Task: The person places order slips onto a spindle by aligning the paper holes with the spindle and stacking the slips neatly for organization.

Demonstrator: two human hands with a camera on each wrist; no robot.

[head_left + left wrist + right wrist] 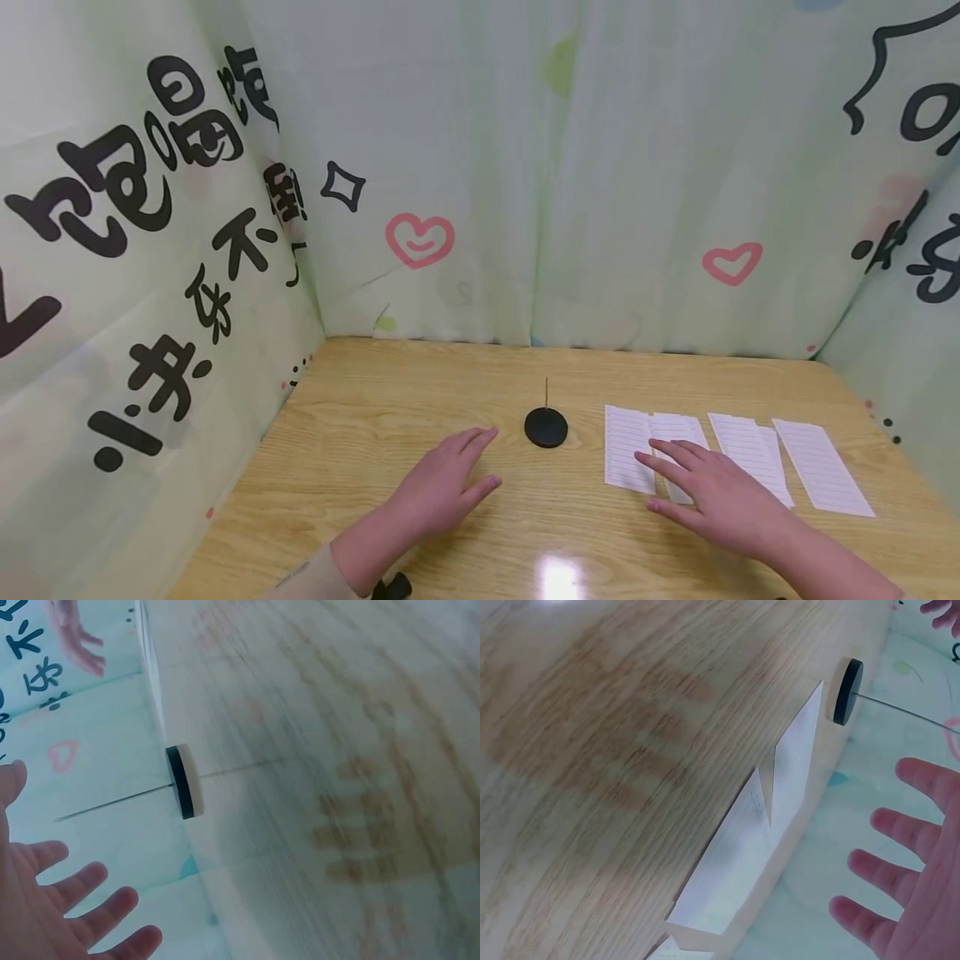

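A round black base with a thin upright metal spike [546,427] stands near the middle of the table. My left hand [442,483] hovers to its left over the wood, fingers spread and holding nothing. To the right lie several lined white paper slips [628,450] in a rough row, some overlapping. Above the slips on the left of that row, my right hand [712,496] reaches with fingers apart and nothing in its grasp. The right wrist view shows the slips [724,855] flat on the wood, with the spiked base [848,691] beyond them.
The wooden table [360,392] is enclosed by pale curtains [615,208] printed with hearts and black characters, at the back and both sides. A small black object [393,587] shows under the left wrist. Light glares off the front of the table.
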